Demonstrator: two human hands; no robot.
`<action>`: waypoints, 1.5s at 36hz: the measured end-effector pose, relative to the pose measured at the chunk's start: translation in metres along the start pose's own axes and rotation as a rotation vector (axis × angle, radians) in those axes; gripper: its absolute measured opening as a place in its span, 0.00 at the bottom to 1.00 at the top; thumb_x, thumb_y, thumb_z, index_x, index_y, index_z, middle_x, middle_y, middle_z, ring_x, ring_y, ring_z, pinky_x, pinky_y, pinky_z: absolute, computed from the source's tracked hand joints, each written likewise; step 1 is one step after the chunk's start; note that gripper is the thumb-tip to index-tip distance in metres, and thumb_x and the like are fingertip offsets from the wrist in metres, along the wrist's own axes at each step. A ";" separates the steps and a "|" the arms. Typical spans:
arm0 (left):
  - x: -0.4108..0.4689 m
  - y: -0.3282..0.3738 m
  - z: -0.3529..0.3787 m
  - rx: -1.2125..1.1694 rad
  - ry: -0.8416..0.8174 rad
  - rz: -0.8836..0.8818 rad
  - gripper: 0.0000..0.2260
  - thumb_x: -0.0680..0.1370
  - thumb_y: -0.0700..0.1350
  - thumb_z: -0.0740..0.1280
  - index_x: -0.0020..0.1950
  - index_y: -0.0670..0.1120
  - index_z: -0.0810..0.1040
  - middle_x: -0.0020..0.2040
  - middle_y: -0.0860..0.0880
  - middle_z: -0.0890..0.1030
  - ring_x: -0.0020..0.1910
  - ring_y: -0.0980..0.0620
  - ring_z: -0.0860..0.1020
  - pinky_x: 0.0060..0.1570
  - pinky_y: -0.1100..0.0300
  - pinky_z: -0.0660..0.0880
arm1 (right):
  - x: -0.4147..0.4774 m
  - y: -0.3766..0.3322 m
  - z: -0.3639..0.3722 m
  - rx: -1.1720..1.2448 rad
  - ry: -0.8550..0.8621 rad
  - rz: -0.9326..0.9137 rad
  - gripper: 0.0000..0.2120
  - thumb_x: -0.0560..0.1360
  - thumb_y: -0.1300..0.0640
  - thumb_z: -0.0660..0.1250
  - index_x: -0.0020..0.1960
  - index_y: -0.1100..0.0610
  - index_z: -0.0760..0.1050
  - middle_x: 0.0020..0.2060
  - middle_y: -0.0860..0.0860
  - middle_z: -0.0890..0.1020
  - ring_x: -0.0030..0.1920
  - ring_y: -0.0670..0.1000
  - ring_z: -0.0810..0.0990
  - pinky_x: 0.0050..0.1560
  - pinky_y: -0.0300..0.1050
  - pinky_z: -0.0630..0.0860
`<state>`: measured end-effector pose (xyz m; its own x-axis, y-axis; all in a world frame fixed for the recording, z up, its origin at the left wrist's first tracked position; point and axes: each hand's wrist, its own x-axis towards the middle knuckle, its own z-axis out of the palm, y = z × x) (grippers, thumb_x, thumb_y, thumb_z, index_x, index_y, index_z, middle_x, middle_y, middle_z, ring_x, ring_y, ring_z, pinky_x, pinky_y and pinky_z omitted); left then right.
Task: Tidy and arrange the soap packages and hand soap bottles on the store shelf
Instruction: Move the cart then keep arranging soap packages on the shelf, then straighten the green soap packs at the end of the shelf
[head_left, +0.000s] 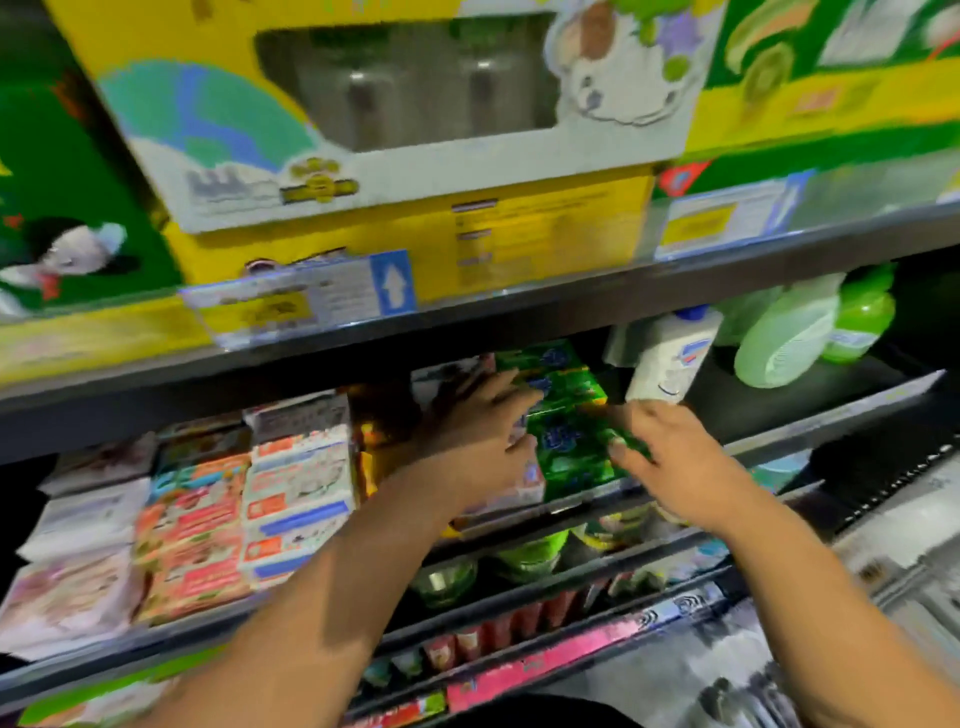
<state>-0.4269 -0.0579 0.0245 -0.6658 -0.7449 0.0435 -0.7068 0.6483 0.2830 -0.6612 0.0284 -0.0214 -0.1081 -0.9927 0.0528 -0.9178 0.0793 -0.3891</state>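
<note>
Left hand (480, 434), fingers straight, pressing against green soap packages (563, 397), right hand (675, 460), fingers curled, gripping their right edge

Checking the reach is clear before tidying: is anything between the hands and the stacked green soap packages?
Nothing visible. The left hand touches the stack of green soap packages on its left side, and the right hand touches its right front. The white hand soap bottle sits to the stack's right, beyond the right hand, not between.
</note>
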 end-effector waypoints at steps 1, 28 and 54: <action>0.003 0.003 0.002 0.028 -0.029 -0.030 0.25 0.81 0.56 0.63 0.78 0.57 0.64 0.81 0.53 0.56 0.80 0.51 0.48 0.76 0.57 0.48 | 0.002 0.005 0.003 0.033 -0.031 -0.001 0.25 0.78 0.37 0.60 0.69 0.50 0.73 0.61 0.53 0.76 0.60 0.59 0.74 0.61 0.54 0.74; -0.003 0.030 0.035 0.256 0.051 -0.417 0.39 0.71 0.68 0.58 0.79 0.60 0.47 0.73 0.53 0.60 0.73 0.46 0.57 0.77 0.44 0.45 | 0.023 0.019 -0.002 0.253 -0.090 -0.040 0.33 0.67 0.43 0.78 0.67 0.46 0.68 0.60 0.46 0.70 0.56 0.52 0.75 0.53 0.47 0.75; -0.007 0.069 0.053 -0.400 0.368 0.255 0.34 0.70 0.56 0.76 0.73 0.58 0.65 0.71 0.60 0.67 0.71 0.62 0.66 0.69 0.62 0.66 | -0.027 0.016 -0.032 1.200 -0.051 0.083 0.17 0.65 0.41 0.77 0.49 0.46 0.78 0.46 0.52 0.85 0.50 0.57 0.85 0.51 0.54 0.81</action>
<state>-0.4836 0.0006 -0.0068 -0.6253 -0.6258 0.4662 -0.3436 0.7571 0.5556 -0.6849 0.0590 0.0007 -0.1098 -0.9932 -0.0393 0.0347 0.0357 -0.9988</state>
